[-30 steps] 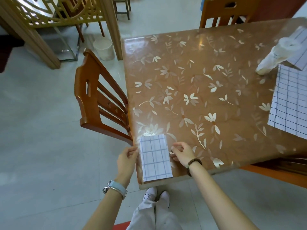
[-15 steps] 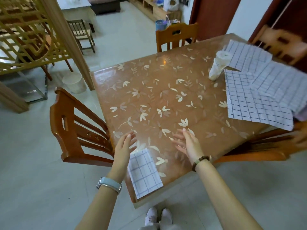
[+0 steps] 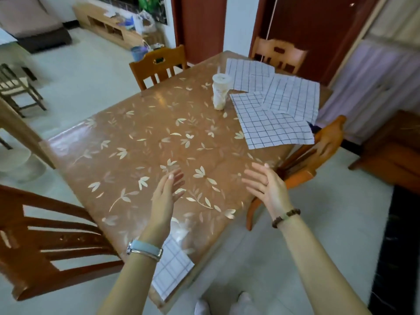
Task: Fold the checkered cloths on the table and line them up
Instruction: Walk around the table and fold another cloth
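Standing at the near corner of the tabletop [image 3: 127, 155], a person holds both hands out over it, empty. A folded cloth [image 3: 172, 269] lies at that corner, right at the edge, partly hidden under the left wrist, which wears a pale watch [image 3: 145, 250]. The left hand [image 3: 167, 192] is open, fingers stretched and loosely together, hovering above the leaf-patterned surface and gripping nothing. The right hand [image 3: 267, 186] is just as open, palm turned inward, out past the right edge of the tabletop; a brown bead bracelet [image 3: 285, 218] circles its wrist. White shoes [image 3: 223, 304] show below on the pale floor.

A chair [image 3: 45, 242] stands close on the left, another chair [image 3: 318, 153] at the right edge. Well apart from the hands, at the far right corner, three unfolded cloths [image 3: 272, 114] lie flat and overlapping, the nearest one reaching the right edge. Just beside them on the left stands a white cup [image 3: 220, 92], upright. Two more chairs back the far side.
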The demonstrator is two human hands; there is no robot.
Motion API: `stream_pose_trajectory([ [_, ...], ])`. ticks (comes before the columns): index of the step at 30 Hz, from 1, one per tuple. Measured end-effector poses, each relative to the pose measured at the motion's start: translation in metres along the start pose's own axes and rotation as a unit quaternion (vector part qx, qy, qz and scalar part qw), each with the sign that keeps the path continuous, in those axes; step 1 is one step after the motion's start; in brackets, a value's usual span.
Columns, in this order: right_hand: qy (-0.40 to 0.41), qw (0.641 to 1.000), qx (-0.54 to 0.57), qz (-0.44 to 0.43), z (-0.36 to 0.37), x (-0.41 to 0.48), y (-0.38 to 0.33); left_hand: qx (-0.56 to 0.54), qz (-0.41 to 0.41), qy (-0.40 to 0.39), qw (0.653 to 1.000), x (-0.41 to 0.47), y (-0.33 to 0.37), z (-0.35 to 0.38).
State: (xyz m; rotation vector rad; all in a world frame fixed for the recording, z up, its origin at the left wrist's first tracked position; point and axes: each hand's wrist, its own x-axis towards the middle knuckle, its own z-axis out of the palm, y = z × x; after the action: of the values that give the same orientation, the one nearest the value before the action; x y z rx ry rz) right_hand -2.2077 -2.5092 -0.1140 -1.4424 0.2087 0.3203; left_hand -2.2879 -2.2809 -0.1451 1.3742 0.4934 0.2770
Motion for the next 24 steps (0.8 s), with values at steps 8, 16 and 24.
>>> stream_pose_trajectory([
  [8,0.080,0.996,0.049,-0.014,-0.082,-0.007,-0.019,0.000,-0.013,-0.093,0.996,-0.001,-0.005,0.085],
  [16,0.108,0.992,0.066,-0.025,-0.185,-0.016,-0.033,0.000,-0.008,-0.143,0.990,-0.023,-0.009,0.193],
  [24,0.170,0.983,0.058,-0.039,-0.311,-0.033,-0.052,0.020,0.003,-0.214,0.977,-0.062,-0.021,0.321],
])
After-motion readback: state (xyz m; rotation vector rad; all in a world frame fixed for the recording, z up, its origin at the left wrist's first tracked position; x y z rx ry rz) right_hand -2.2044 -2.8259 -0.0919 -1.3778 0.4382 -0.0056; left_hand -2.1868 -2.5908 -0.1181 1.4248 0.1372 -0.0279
